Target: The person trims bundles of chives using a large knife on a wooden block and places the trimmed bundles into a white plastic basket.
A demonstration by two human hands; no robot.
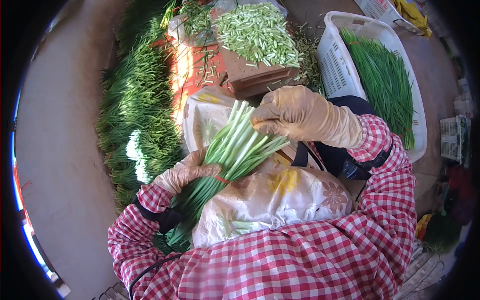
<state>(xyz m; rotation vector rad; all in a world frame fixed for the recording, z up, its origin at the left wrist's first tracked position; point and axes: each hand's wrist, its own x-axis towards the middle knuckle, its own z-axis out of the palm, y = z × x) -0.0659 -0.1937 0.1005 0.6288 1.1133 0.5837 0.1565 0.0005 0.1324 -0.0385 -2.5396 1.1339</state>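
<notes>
A bunch of garlic chives (232, 150) with pale stem ends and green leaves lies slanted over my lap, tied by a thin red band. My left hand (192, 170), in a tan glove, is closed round it close to the band, thumb on top. The pale ends fan out toward the upper right. There, my right hand (300, 115), also gloved, has its fingers pinched together on the stems; the fingertips are partly hidden. An apron with flower prints (280, 195) covers my lap beneath the bunch.
A long heap of green chives (140, 110) lines the floor at left. Ahead, a pile of cut pale stem pieces (257, 35) tops a brown block (262, 80). A white basket (340, 65) holding a tied chive bundle (382, 85) stands at right. Another crate (450, 137) sits farther right.
</notes>
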